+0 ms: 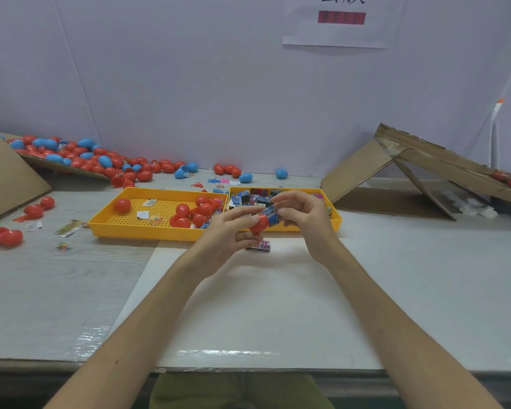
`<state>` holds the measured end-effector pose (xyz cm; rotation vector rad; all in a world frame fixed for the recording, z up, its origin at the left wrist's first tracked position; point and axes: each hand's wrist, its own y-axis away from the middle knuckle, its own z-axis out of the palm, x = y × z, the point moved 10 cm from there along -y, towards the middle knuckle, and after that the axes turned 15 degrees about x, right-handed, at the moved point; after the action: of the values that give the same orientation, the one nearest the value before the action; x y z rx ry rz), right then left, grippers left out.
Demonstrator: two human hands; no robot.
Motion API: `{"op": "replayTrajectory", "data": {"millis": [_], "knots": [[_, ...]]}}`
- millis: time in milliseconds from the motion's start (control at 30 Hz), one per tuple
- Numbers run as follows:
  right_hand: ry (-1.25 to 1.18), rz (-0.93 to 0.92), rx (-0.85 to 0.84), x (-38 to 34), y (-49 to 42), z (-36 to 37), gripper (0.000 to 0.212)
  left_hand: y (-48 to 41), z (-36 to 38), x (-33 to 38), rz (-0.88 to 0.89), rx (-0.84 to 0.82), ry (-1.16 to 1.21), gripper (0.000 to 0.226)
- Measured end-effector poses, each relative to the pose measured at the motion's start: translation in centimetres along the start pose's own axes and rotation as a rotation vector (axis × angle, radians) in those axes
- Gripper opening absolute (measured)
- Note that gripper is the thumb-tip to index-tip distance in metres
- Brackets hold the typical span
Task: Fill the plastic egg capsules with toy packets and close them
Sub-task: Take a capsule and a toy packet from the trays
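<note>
Head view: left hand (233, 231) grips red capsule half (259, 224), open end apparently turned rightward to take packet. Right hand (304, 214) pinches blue-striped toy packet (271, 215), its end at capsule mouth. Both held above table (425, 261), near yellow packet tray (335, 222), likely for short reach. Spare packet (261, 245) lies below on table.

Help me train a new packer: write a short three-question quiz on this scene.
1. True or false: the left hand holds a blue egg.
2. Which yellow tray holds the packets? A left, B right.
3. Fill in: the right hand pinches a ____.
Key: 1 false, the egg is red; 2 B, the right tray; 3 packet.
</note>
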<state>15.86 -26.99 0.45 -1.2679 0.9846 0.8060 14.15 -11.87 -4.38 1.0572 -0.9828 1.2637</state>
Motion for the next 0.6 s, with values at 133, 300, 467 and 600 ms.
{"op": "replayTrajectory", "data": {"millis": [133,300,467,600], "knots": [[0.021,-0.023,0.012,-0.24,0.0,-0.06,0.045,0.07,0.2,-0.09,-0.006,-0.016,-0.006,0.02],[0.035,-0.055,0.014,-0.68,0.11,0.0,0.047,-0.07,-0.21,-0.08,-0.003,0.009,-0.01,0.019],[0.041,-0.054,0.012,-0.76,0.13,0.01,0.045,-0.24,-0.23,-0.25,-0.019,0.015,0.01,0.018],[0.053,-0.042,0.004,-0.48,0.07,-0.01,0.046,-0.41,-0.37,-0.45,-0.024,0.033,-0.003,0.019]]}}
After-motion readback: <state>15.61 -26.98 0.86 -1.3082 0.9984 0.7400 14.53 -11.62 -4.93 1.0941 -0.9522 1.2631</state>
